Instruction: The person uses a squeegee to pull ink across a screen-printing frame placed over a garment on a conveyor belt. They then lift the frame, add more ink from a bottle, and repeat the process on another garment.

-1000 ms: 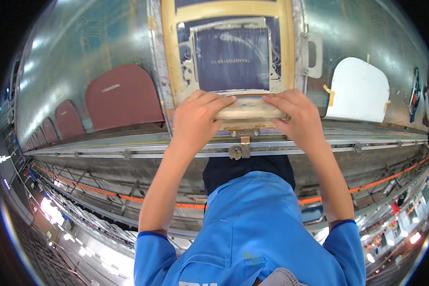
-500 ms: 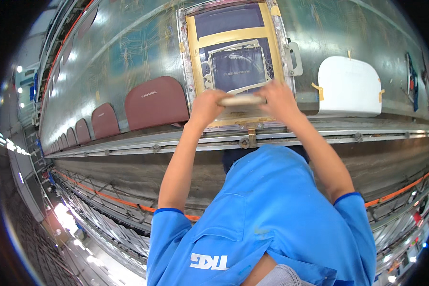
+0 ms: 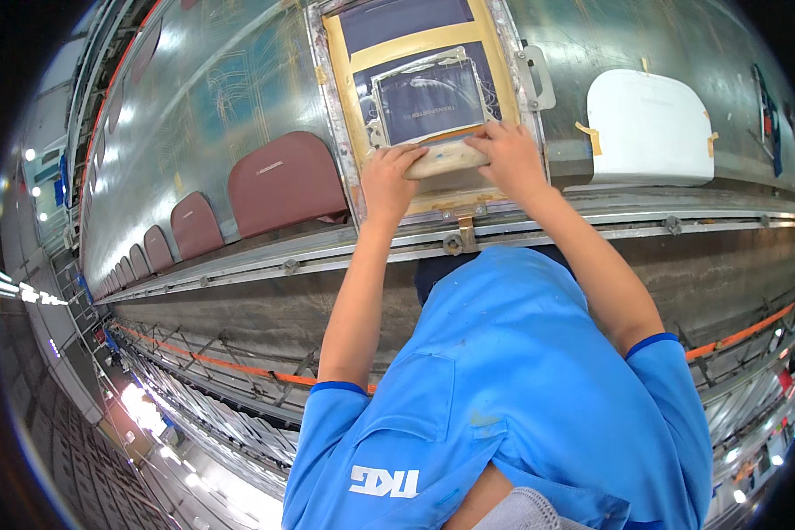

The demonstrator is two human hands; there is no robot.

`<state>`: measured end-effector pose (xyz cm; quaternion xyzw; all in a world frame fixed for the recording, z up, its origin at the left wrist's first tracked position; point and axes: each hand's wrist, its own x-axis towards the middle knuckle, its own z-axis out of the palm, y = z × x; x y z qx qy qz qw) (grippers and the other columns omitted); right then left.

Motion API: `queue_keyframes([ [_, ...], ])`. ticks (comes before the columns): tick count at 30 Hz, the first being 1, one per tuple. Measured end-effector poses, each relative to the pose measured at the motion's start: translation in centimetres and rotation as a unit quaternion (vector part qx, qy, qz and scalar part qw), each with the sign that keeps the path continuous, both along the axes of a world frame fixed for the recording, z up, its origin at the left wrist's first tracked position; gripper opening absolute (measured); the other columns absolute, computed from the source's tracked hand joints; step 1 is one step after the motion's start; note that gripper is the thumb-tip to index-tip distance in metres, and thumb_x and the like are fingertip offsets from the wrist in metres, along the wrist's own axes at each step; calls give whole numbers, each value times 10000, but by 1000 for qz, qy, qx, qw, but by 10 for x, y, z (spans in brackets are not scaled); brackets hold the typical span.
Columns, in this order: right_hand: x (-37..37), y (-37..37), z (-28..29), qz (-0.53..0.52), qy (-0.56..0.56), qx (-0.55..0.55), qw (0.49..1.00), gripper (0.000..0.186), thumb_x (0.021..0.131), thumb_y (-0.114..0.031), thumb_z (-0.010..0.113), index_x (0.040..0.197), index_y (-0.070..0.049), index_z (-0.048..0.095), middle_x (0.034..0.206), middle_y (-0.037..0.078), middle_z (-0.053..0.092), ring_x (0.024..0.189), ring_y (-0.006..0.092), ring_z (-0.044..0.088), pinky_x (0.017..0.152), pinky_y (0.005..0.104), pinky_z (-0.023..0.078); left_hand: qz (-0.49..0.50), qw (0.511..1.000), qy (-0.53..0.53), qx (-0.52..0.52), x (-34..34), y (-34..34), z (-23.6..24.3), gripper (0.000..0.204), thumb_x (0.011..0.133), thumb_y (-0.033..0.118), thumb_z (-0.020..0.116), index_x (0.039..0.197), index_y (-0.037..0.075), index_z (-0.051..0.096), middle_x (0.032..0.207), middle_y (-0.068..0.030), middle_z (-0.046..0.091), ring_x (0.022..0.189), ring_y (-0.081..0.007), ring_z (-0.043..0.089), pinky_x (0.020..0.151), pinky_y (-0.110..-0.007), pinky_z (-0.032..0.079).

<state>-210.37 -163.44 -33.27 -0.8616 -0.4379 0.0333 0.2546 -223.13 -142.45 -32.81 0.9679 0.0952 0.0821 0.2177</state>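
Note:
My left hand [image 3: 395,181] and my right hand [image 3: 508,159] are closed on the two ends of a pale squeegee [image 3: 448,161] with a long wooden handle. It is at the lower part of a screen frame [image 3: 317,55] whose dark blue mesh [image 3: 397,24] is edged with yellow tape and has pale ink around an inner panel. A metal handle [image 3: 541,75] sits on the frame's right side. Right of it lies a white curved panel [image 3: 649,124] with tape tabs; left of it, a maroon curved panel [image 3: 283,181].
A long metal worktable [image 3: 230,93] carries a row of smaller maroon pieces [image 3: 199,223] stretching left. A metal rail [image 3: 592,222] with clamps runs along the near edge. An orange bar [image 3: 742,333] and metal racks lie beyond the lower edge.
The view has shifted and tilted since a second ago. My hands and the squeegee remain at the screen's lower part, now higher in the picture.

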Motion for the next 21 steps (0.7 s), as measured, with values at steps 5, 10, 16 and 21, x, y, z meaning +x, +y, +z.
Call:
queue_keyframes([
  [5, -39, -24, 3, 43, 51, -17, 998, 453, 664, -164, 810, 1110, -154, 729, 1040, 11, 621, 1012, 224, 569, 865, 379, 418, 11, 999, 45, 6, -43, -30, 3, 523, 622, -58, 690, 1083, 177, 767, 1105, 9, 721, 1000, -235, 646, 848, -357, 531],
  [10, -37, -23, -1, 54, 14, 22, 998, 522, 642, -180, 824, 1150, -133, 712, 1053, 37, 592, 1049, 217, 549, 833, 371, 407, 3, 999, 47, -2, -57, -23, 1, 595, 618, -54, 673, 1156, 191, 738, 1160, -1, 698, 1053, -254, 622, 896, -384, 498],
  [16, -69, -56, 7, 148, 43, -13, 988, 598, 616, -198, 825, 1195, -145, 686, 1048, 15, 562, 1018, 191, 552, 821, 368, 390, -14, 999, 31, 38, -101, -59, 19, 691, 588, -41, 683, 1232, 208, 705, 1264, -8, 668, 1171, -250, 597, 950, -388, 462],
  [21, -60, -43, 32, 152, 14, 23, 988, 523, 709, -243, 788, 1215, -170, 679, 1101, 2, 594, 1037, 202, 555, 846, 389, 398, -12, 999, 31, -1, -100, -29, 32, 605, 622, -57, 697, 1186, 163, 722, 1162, -24, 704, 1056, -242, 646, 867, -376, 509],
])
